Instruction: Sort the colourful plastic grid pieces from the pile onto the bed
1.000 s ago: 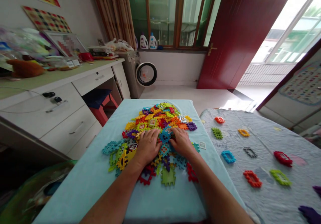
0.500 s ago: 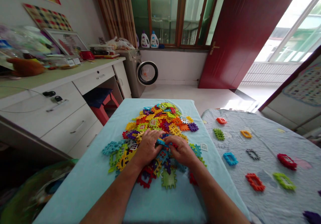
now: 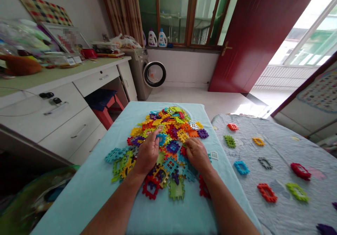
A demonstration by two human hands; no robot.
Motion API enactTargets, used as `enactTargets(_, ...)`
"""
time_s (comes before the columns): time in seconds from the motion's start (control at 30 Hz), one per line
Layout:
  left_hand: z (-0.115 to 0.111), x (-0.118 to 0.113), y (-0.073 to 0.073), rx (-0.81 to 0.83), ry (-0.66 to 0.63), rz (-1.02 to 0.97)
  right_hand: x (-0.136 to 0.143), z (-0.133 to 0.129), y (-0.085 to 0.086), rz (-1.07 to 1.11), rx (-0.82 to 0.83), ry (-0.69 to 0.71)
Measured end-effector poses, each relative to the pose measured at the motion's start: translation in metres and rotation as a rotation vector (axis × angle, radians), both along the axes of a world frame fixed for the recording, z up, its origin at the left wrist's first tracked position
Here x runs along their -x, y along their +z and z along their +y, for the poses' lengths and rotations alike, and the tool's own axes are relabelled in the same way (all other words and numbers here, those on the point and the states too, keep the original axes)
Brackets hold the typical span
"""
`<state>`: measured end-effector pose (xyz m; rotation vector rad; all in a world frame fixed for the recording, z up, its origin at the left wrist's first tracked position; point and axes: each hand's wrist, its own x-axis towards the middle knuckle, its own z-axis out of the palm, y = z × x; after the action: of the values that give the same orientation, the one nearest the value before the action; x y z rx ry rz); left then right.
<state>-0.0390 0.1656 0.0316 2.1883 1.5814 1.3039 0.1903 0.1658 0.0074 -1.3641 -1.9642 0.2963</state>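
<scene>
A heap of colourful plastic interlocking tiles [image 3: 172, 129] lies on a table covered with a light blue cloth [image 3: 105, 189]. My left hand [image 3: 146, 153] rests on the left side of the heap, its fingertips pinching a blue tile [image 3: 161, 138]. My right hand [image 3: 197, 154] lies palm down on the right side of the heap, its fingers on red and orange tiles, and I see nothing gripped in it. A purple tile [image 3: 173, 146] and a blue grid tile [image 3: 171, 164] lie between the hands. Red [image 3: 150, 187] and green [image 3: 177, 189] tiles lie near my forearms.
To the right is a grey quilted bed [image 3: 279, 171] with single tiles scattered over it. At the left stands a white desk with drawers [image 3: 65, 112], a red stool [image 3: 105, 103] under it. A washing machine [image 3: 147, 73] and a red door [image 3: 252, 34] are at the back. A green bag [image 3: 31, 200] is at lower left.
My hands were close together on a blue tile in the middle of the heap. They have drawn apart, and my left hand has reached forward with a blue tile at its fingertips.
</scene>
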Motion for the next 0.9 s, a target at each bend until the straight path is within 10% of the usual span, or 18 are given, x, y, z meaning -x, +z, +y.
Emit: enactTargets(0.9, 0.007, 0.000, -0.021, 0.042, 0.053, 0.364, 0.005, -0.001, 0.009, -0.238, 0.177, -0.192)
